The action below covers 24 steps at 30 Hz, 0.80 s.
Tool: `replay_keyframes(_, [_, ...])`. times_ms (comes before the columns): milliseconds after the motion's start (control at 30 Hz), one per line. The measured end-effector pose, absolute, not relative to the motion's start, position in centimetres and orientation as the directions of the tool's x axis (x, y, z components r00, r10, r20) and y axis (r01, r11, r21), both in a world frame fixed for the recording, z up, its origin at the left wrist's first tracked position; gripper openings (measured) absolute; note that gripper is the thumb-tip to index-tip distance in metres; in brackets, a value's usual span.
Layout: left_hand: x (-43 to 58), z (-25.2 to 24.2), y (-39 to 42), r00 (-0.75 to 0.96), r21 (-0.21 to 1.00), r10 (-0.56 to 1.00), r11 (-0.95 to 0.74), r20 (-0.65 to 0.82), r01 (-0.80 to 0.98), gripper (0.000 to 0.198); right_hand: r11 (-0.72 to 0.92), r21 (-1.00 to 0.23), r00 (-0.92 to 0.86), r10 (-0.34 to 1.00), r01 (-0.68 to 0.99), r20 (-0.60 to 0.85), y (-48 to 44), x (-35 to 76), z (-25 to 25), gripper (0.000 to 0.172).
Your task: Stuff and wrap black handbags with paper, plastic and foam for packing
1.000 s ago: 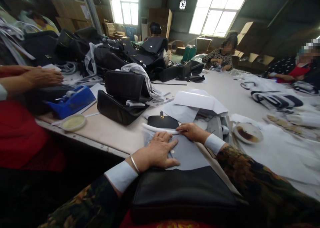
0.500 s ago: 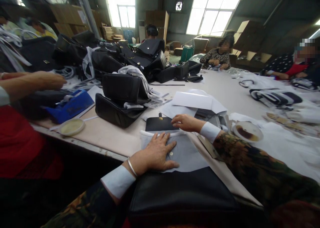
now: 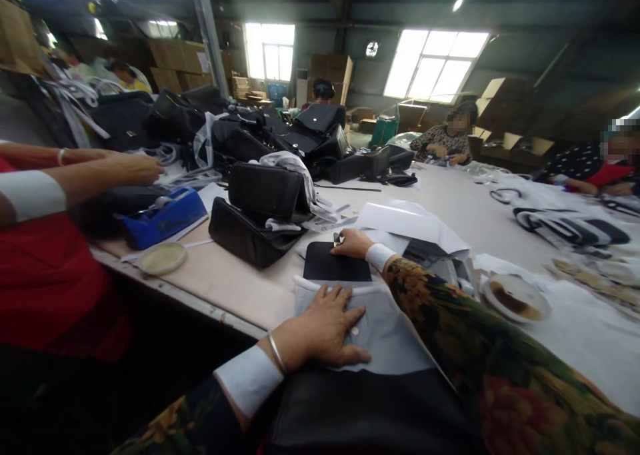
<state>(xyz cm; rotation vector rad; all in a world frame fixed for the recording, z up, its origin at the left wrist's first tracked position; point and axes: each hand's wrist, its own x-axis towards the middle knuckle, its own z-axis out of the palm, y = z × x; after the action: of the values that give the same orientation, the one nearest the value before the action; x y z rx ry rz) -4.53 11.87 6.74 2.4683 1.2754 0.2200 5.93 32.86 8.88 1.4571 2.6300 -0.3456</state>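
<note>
A black handbag (image 3: 370, 408) lies in front of me with its grey lining flap (image 3: 390, 342) spread toward the far side. My left hand (image 3: 330, 325) rests flat on the grey lining, fingers spread, close to a small pale round button (image 3: 355, 331). Beyond it lies the black end of the flap (image 3: 325, 263). At that end's far edge, my right hand (image 3: 354, 244) pinches a small tab with a metal clasp (image 3: 337, 238). Its fingers partly cover the tab.
Two black bags (image 3: 250, 232) stand just beyond, before a large pile of black bags. White paper sheets (image 3: 400, 222) and a brown-stained dish (image 3: 517, 298) lie to the right. On the left are a blue holder (image 3: 165, 218), a round dish (image 3: 163, 258) and a co-worker's hands (image 3: 133, 168).
My right hand has moved from the flap's right side to the clasp tab at its far edge and closed on it. My left hand stays flat on the lining. The camera view has tilted up.
</note>
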Motion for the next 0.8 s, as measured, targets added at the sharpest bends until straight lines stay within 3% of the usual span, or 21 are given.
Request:
replay_keyframes(233, [-4.4,6.6,12.0,0.587,0.377,0.809,-0.537,-0.022,0.754,0.092,0.672,-0.194,-0.699,0.695,0.714,-0.166,30.1,8.4,14.5,0.028])
replay_keyframes(367, [-4.3,6.4,12.1,0.579,0.351,0.815,-0.537,-0.018,0.767,0.092,0.773,-0.289,-0.825,0.537,0.565,-0.175,27.4,8.7,15.1,0.025])
replay_keyframes(500, [-4.4,6.2,12.0,0.58,0.361,0.815,-0.536,-0.015,0.763,0.092,0.759,-0.377,-0.844,0.512,0.531,-0.158,25.4,9.5,14.4,0.013])
replay_keyframes(700, [-4.8,6.1,11.5,0.599,0.398,0.797,-0.574,0.074,0.715,0.085,0.542,-0.677,-0.777,0.626,0.499,-0.071,21.9,13.1,10.9,0.018])
replay_keyframes(800, [-5.1,6.2,11.5,0.611,0.439,0.786,-0.585,0.098,0.682,0.077,0.45,-0.751,-0.702,0.712,0.484,-0.026,20.2,14.5,8.8,0.019])
